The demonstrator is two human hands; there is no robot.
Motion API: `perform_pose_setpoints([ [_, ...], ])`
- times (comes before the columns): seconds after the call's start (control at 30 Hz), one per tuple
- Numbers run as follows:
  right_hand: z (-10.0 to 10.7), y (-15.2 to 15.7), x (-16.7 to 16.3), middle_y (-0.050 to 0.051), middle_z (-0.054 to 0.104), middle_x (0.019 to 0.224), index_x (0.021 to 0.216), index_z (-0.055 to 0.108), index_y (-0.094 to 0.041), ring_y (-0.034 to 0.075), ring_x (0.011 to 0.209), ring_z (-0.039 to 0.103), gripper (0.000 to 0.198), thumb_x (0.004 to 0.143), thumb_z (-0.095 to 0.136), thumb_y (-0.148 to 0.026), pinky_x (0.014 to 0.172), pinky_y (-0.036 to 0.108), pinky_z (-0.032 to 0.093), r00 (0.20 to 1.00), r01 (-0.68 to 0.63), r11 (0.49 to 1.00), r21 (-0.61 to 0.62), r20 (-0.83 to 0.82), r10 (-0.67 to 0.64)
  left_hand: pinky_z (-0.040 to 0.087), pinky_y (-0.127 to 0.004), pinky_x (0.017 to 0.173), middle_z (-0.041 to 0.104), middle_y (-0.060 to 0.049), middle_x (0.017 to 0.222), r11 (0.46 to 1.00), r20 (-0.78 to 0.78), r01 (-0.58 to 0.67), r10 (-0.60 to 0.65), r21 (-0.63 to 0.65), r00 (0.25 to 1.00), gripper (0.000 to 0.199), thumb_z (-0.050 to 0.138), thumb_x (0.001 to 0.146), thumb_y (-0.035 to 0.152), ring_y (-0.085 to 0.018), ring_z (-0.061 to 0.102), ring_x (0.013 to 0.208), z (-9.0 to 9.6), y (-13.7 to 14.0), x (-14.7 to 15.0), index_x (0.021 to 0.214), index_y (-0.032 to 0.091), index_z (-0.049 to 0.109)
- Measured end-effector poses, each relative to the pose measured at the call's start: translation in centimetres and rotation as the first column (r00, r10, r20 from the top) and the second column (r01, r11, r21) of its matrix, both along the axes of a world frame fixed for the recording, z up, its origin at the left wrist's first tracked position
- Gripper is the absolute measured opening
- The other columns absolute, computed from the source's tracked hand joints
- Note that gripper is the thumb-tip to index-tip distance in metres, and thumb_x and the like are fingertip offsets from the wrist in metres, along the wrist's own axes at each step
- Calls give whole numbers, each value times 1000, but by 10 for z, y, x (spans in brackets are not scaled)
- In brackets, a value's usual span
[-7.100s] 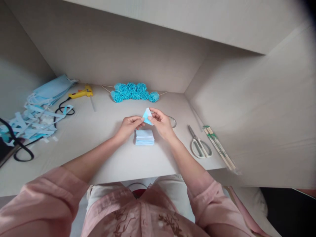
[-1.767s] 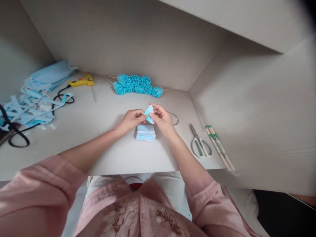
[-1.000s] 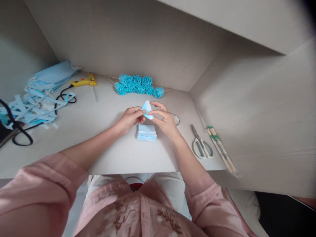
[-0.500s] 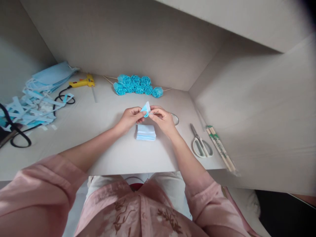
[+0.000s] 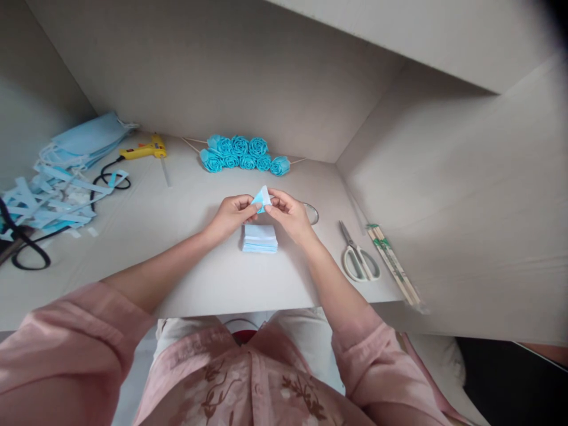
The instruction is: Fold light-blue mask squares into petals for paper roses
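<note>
Left hand (image 5: 233, 214) and right hand (image 5: 290, 218) pinch one small folded blue-and-white piece (image 5: 261, 200) between them over the middle of the table (image 5: 195, 296).
Nearest the front edge, toward the right, a pair of scissors (image 5: 354, 245) lies with its tips pointing away; beside it a packet of sticks (image 5: 394, 266) slants along the right edge to the front right corner. A stack of pale blue pieces (image 5: 260, 239) sits just on the near side of the hands. Both grips are narrow, thumbs against fingers on the folded piece; a round rim (image 5: 316, 212) shows partly behind the right hand. Loose strips (image 5: 39, 204) heap along the left edge. Near the back edge lie blue flowers (image 5: 242, 154), a yellow glue gun (image 5: 142, 151) left of them, and masks (image 5: 89, 137) piled toward the back left corner.
</note>
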State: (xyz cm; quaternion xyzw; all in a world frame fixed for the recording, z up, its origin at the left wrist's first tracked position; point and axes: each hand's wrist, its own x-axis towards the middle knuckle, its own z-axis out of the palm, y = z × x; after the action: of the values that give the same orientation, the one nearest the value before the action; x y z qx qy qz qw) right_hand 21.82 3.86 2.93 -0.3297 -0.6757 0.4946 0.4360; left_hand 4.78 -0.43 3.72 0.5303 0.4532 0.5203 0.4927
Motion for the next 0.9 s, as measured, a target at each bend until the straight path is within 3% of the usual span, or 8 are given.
perform_pose_setpoints([
  [0.23, -6, 3, 0, 1, 66, 87, 116, 67, -21, 14, 80, 61, 47, 74, 72, -41, 80, 30, 50, 999, 26, 999, 21, 32, -27, 39, -22, 55, 59, 1, 60, 999, -78, 2, 2, 47, 997, 39, 73, 68, 51, -10, 50, 56, 0, 0, 1, 64, 16, 57],
  [0.47, 4, -5, -2, 2, 70, 94, 105, 70, -19, 15, 87, 63, 35, 77, 70, -39, 86, 29, 48, 1000, -26, 1000, 5, 9, 26, 36, -20, 51, 57, 2, 58, 998, -75, 50, -48, 27, 996, 34, 70, 69, 46, -8, 47, 51, -3, 2, 0, 66, 16, 54],
  [0.63, 8, -8, -1, 0, 68, 80, 92, 70, -19, 12, 73, 60, 24, 74, 72, -35, 71, 25, 49, 999, -13, 1000, 12, 42, 13, 36, -19, 52, 54, 3, 54, 988, -179, 145, -132, 61, 975, 29, 65, 72, 40, -8, 47, 51, -7, 2, 0, 60, 15, 54],
  [0.77, 8, -8, 1, -4, 58, 64, 84, 70, -19, 10, 60, 52, 18, 76, 71, -35, 58, 22, 43, 995, 38, 996, 84, 86, -46, 34, -19, 50, 52, 3, 53, 981, -191, 180, -165, 67, 968, 29, 65, 72, 39, -7, 45, 50, -6, 2, -1, 59, 15, 53],
  [0.9, 12, -11, 1, -2, 63, 71, 84, 71, -20, 11, 65, 57, 11, 80, 68, -30, 64, 25, 46, 988, 77, 962, 260, 112, -110, 35, -19, 49, 53, 3, 52, 981, -118, 190, -186, 26, 975, 29, 68, 69, 39, -7, 45, 49, 0, 0, -1, 60, 15, 53],
])
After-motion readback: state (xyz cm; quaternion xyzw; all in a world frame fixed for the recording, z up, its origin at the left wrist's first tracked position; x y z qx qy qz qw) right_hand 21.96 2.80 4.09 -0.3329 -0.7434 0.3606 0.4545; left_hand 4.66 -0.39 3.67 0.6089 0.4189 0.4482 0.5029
